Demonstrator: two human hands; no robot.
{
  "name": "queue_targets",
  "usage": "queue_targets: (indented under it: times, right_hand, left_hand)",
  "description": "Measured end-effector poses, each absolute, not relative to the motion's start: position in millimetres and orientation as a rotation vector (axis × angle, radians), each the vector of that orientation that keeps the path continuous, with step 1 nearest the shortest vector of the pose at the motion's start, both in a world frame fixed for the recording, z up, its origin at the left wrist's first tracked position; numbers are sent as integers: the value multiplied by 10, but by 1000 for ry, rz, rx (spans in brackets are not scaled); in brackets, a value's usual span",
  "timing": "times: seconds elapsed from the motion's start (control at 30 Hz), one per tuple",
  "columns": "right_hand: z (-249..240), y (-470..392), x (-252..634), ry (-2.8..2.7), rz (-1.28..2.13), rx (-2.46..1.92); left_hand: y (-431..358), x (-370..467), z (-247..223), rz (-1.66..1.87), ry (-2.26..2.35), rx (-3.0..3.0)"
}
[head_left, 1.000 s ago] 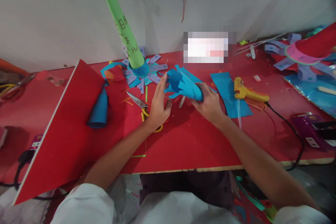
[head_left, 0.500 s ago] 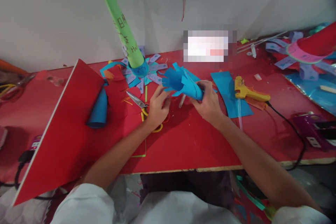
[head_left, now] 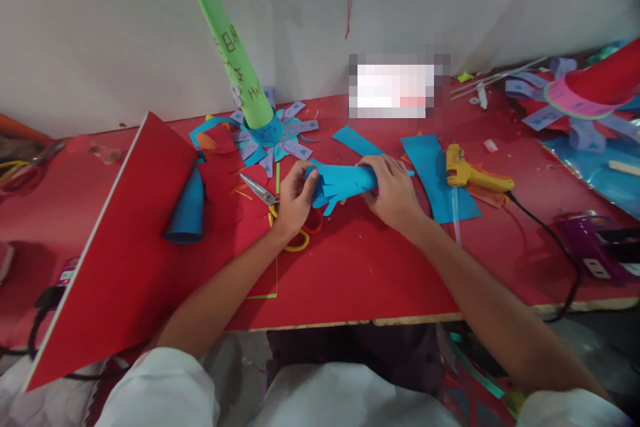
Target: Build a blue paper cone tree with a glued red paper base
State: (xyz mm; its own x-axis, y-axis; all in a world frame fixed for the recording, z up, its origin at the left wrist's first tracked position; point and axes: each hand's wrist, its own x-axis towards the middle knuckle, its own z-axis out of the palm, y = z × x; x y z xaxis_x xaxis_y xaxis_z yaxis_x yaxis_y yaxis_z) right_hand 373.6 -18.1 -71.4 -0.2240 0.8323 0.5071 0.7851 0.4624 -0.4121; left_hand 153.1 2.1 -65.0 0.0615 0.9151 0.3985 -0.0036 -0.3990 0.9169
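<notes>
A rolled blue paper tube point(head_left: 350, 180), one end cut into strips, lies sideways between my hands just above the red table. My right hand point(head_left: 397, 190) wraps round its uncut right end. With thumb and fingers, my left hand point(head_left: 296, 197) pinches the strips at the left end; its fingertips are partly hidden by the paper. Beneath my left hand lie scissors point(head_left: 260, 191) with yellow and red handles, blades pointing up and left. A narrow blue paper strip point(head_left: 357, 140) rests behind the tube.
Right of my hands lie a blue paper sheet point(head_left: 425, 177) and a yellow glue gun point(head_left: 475, 177) with a black cord. A green paper tower point(head_left: 235, 53) stands at the back left. On the left, a red board point(head_left: 115, 247) leans up beside a blue paper cone point(head_left: 187, 210).
The tube has turned from tilted, with its fringed opening facing up and left, to nearly level. My left hand has moved from the strips' edge to gripping them.
</notes>
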Motion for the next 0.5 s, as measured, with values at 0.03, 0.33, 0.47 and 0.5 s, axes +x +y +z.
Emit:
queue_targets:
  times: [0.03, 0.33, 0.47, 0.5]
  right_hand:
    - [-719, -178, 3734, -2020, 84, -1342]
    - [-725, -142, 3803, -1922, 33, -1380]
    - [-733, -163, 3775, -1966, 173, -1330]
    - [-732, -169, 3766, -1976, 188, -1316]
  left_hand:
    - [22, 1531, -638, 1438, 941, 1525]
    - [61, 1516, -674, 1317, 840, 1459]
    - [75, 1514, -760, 1230, 795, 1351]
    - [75, 1516, -768, 1224, 799, 1320]
